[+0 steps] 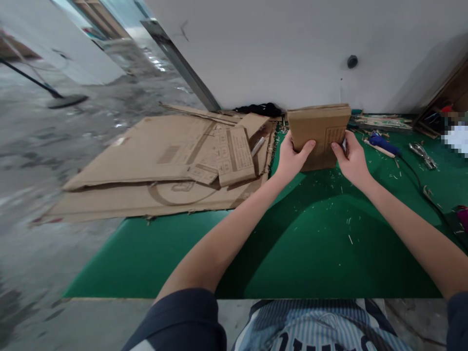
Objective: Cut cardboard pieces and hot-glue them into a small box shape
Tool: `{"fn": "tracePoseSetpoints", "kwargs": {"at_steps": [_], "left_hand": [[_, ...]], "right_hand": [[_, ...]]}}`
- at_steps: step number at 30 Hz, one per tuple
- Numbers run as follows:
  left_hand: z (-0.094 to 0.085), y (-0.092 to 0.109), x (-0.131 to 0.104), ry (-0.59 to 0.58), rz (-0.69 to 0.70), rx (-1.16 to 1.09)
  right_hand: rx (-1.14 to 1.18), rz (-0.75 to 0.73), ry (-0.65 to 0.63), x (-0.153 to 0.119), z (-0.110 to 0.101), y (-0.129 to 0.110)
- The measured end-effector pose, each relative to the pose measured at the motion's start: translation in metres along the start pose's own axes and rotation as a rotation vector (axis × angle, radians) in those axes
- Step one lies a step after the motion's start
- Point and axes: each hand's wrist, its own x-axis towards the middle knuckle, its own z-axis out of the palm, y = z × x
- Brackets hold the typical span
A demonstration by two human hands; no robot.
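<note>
Both forearms stretch forward over a green tabletop [310, 263], bare below dark sleeves, and converge on a small upright block of brown cardboard [318, 129]. It stands right of centre, near the far edge of the table, its broad face toward the wearer. The left hand [292, 155] clasps its left side and the right hand [351, 157] its right side, each thumb pressed flat against the near face, the thumbs pointing toward each other.

The other fingers are mostly hidden behind the block, so how they are spread cannot be told. Nor is it clear whether the lower edge touches the table. The printing on the block is too faint to read, a blurred patch covers something at the far right, and a magenta item [462, 217] is cut off by the frame.

Pale shavings dot the tabletop. To the left, flattened cardboard sheets [146, 153] overhang its edge, with smaller pieces on top. To the right lie a blue corded tool [383, 143] and a metal hand tool [423, 155]. A white wall panel [285, 53] with a dark round knob [352, 62] rises behind. Beyond, at left, the grey floor [120, 105] is scuffed and blurred.
</note>
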Motion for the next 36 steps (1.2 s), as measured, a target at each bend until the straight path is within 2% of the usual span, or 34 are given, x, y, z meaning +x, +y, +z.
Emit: {"fn": "tracePoseSetpoints", "kwargs": {"at_steps": [9,14,18,21,26,29,33,36], "left_hand": [[-0.001,-0.004,0.009,-0.052,-0.070,-0.033],[-0.018,-0.018,0.025,0.020,-0.147,-0.232],[-0.040,-0.029,0.035,-0.114,-0.301,-0.445],[-0.046,-0.032,0.033,-0.193,-0.373,-0.505],[-0.036,-0.030,0.025,-0.232,-0.395,-0.519],[-0.028,-0.027,0.021,-0.215,-0.394,-0.500],[-0.020,-0.023,0.021,-0.132,-0.350,-0.395],[-0.022,-0.016,0.028,-0.121,-0.220,-0.259]], "right_hand": [[-0.069,0.060,-0.027,0.003,-0.003,-0.004],[0.056,0.103,-0.081,0.002,0.001,0.009],[0.221,0.225,-0.135,0.001,0.006,0.010],[0.293,0.239,-0.117,0.002,0.005,-0.001],[0.283,0.229,-0.143,-0.001,0.003,-0.031],[0.223,0.133,-0.176,-0.006,0.008,-0.043],[0.066,0.053,-0.123,-0.010,0.013,-0.036],[-0.026,0.046,-0.095,-0.008,0.012,-0.022]]}}
